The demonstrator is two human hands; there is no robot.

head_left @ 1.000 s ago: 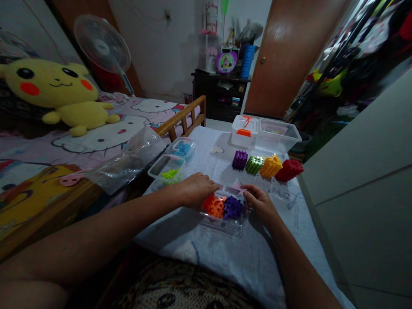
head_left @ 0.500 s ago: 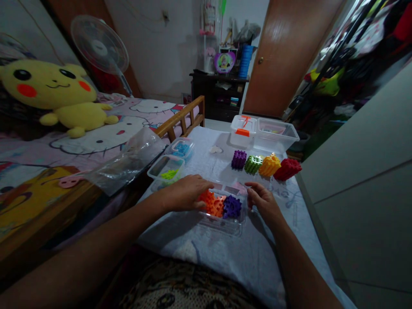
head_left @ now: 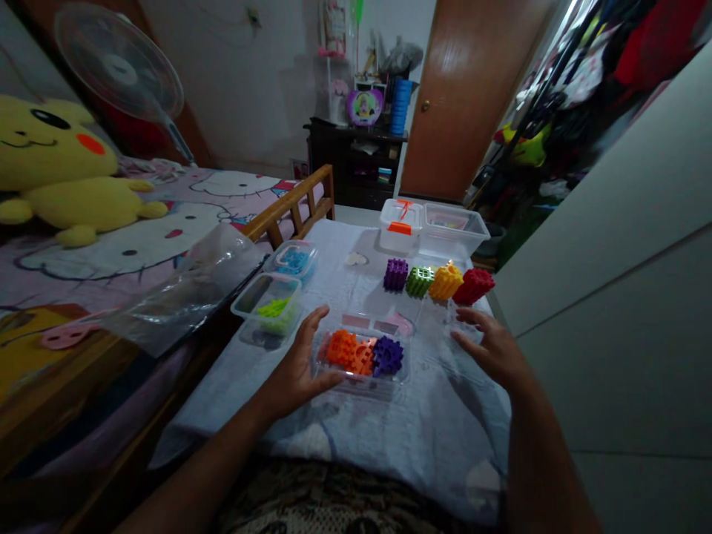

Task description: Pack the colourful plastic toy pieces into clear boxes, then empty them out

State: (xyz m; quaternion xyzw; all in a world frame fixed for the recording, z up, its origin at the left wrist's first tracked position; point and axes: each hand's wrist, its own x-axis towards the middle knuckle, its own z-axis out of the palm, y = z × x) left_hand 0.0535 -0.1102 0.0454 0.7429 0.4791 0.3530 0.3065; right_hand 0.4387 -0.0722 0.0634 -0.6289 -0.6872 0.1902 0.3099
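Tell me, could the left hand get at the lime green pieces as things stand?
Probably yes. The left hand is open and close to the tub, which looks uncovered, so the lime green pieces seem free from above.

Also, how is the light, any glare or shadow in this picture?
Head view: dim overall; white glare on the green blocks and plastic bag; soft shadow on the cloth below the right hand; clear plastic by its fingers hardly readable.

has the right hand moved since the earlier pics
Yes, rightward: the right hand was left of the red block and is now in front of it.
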